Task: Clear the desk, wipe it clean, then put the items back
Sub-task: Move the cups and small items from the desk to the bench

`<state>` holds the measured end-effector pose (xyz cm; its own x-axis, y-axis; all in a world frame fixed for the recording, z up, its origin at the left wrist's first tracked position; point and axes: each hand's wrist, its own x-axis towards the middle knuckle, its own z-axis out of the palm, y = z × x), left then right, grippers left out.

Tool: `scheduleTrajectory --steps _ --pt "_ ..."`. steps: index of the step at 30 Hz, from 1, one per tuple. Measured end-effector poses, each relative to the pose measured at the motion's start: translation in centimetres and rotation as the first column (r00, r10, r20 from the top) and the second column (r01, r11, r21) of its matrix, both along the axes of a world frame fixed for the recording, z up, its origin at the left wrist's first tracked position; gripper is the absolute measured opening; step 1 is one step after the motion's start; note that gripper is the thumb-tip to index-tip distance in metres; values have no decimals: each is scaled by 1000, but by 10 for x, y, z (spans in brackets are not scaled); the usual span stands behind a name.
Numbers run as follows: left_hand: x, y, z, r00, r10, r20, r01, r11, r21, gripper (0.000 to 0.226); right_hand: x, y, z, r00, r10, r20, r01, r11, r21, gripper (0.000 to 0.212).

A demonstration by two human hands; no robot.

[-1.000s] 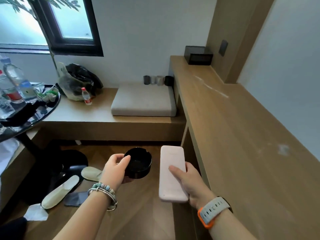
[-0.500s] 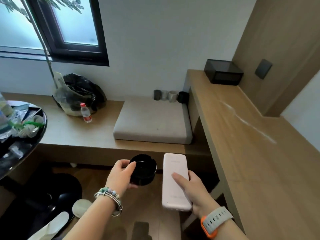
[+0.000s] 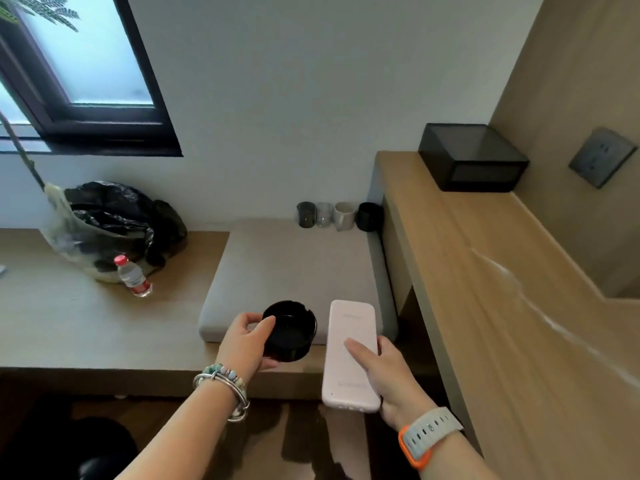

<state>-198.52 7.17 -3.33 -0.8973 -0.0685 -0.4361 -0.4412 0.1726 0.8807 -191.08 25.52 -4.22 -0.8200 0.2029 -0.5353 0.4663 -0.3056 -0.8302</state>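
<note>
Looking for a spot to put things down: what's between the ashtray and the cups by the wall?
Only the grey cushion, its top bare, lies between the ashtray and the cups, as the head view shows.

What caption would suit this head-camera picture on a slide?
Desk tidy-up: left hand holds a black ashtray, right hand a pink power bank, near a grey cushion beside the desk.

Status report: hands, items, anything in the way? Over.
Left hand grips ashtray. Right hand holds power bank, thumb on top. Both near front edge of cushion; cups at its back. Desk: black box, white streak.
</note>
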Motion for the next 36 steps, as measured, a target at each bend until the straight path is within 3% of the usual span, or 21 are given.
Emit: scheduleTrajectory --steps 14,18,22,29,36 --pt "-194 62 -31 986 120 115 -128 990 58 7 -199 66 -30 997 22 76 -20 1000 -16 26" --pt "-254 71 -45 988 50 147 -58 997 45 9 -258 65 -43 993 -16 118 16 1000 0 22" --pt "-317 70 -66 976 33 216 -42 998 40 12 -317 58 -59 984 -80 161 79 997 14 31" --pt "-417 69 -125 886 164 433 -252 956 153 13 -399 54 -108 958 -146 247 136 989 56 25" --pt "-502 80 -213 820 291 492 -399 908 127 27 -480 55 -188 944 -76 320 39 992 121 20"
